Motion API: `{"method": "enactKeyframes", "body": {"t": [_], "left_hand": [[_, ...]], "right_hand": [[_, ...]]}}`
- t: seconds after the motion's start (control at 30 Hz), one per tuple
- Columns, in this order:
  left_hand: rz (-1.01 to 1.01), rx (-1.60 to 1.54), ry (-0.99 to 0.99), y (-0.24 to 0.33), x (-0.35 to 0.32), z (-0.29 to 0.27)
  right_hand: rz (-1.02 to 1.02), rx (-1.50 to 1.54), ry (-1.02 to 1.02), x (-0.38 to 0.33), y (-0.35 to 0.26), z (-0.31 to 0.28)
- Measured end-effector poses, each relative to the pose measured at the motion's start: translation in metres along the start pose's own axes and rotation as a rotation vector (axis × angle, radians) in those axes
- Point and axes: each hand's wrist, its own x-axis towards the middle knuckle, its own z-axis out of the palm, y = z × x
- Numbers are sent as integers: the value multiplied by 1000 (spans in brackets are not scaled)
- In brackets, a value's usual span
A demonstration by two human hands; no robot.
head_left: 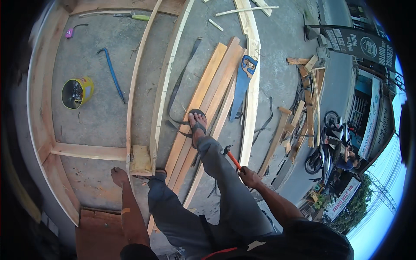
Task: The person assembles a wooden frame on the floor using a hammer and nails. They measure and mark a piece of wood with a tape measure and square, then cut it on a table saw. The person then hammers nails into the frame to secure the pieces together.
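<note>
My right hand point(250, 177) is wrapped round the orange handle of a hammer point(234, 159), whose dark head points up and away from me beside my knee. My left hand point(119, 176) is closed in a loose fist just left of the wooden frame point(129, 130). Whether its fingers hold anything small is hidden. Close to that hand, a short wood block point(141, 159) sits between two long rails at their near end. A crosspiece point(89, 151) joins the frame just beyond my left hand. My sandalled foot rests on several planks point(208, 93).
A blue handsaw point(242, 89) lies on the boards at the right. Inside the frame are a yellow bucket point(87, 89), a blue pry bar point(112, 74) and a pink tape measure point(69, 33). Scrap wood point(310, 99) is piled farther right, before a road with a motorcycle point(327, 149) and a person.
</note>
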Motion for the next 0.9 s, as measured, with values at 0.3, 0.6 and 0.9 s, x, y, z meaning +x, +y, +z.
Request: {"method": "enactKeyframes", "body": {"t": [0.3,0.6,0.9], "left_hand": [[380,-215,-683,270,-193,-74],[510,-136,-739,352,-261,-148],[-6,101,-1373,203,-136,-151]], "right_hand": [[101,252,-354,-41,19,-116],[161,540,25,-16,21,-189],[185,592,-175,-3,4,-235]]}}
